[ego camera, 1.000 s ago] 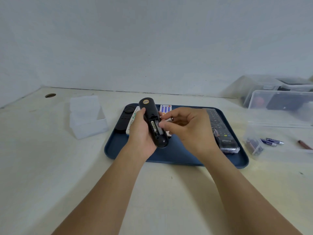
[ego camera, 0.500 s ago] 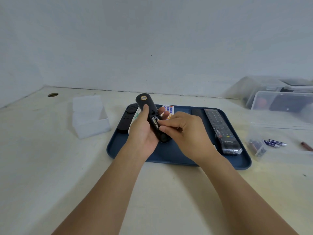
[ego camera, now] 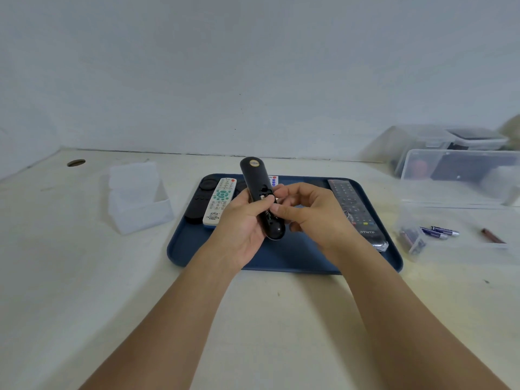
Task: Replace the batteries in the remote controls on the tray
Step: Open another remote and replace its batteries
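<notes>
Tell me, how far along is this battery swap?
Early, it seems. The black remote held in the left hand has its battery bay uncovered, and the right hand has its fingers at the bay. The white remote and long black remote lie button-up on the tray, apparently untouched. Batteries wait in the clear box.

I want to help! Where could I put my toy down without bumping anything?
The table is bare in front of the tray, left of the arms. It is also bare between the tray and the white box. The right side is crowded with clear boxes and batteries.
</notes>
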`<action>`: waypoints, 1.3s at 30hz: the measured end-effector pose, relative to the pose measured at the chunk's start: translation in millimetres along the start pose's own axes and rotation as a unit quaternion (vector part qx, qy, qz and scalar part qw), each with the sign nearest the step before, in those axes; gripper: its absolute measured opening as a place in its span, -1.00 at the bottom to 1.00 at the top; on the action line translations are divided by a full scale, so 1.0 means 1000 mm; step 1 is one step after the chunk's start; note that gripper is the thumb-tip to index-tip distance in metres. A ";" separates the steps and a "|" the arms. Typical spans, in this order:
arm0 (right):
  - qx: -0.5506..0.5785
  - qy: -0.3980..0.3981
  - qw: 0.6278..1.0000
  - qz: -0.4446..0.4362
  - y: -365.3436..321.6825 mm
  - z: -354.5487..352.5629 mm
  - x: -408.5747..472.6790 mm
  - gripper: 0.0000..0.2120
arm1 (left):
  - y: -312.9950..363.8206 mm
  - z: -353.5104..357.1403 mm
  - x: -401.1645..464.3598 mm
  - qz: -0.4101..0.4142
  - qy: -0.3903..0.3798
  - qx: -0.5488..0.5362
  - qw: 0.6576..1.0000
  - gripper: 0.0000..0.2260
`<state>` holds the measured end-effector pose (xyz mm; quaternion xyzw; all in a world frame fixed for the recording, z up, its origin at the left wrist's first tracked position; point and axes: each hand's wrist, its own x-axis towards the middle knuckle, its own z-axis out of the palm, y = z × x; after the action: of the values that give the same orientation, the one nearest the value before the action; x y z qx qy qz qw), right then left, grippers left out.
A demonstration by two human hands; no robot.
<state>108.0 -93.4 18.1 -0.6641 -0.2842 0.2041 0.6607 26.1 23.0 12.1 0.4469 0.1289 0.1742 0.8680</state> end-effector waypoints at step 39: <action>-0.565 -0.127 0.811 0.084 -0.040 -0.072 -0.025 -0.54 | -0.025 0.022 -0.012 0.035 -0.042 0.206 0.977 -0.72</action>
<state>131.8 -165.6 58.0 -0.9098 -0.3739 0.1449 0.1068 27.6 -11.3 4.9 0.6274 0.1092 0.1555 0.7551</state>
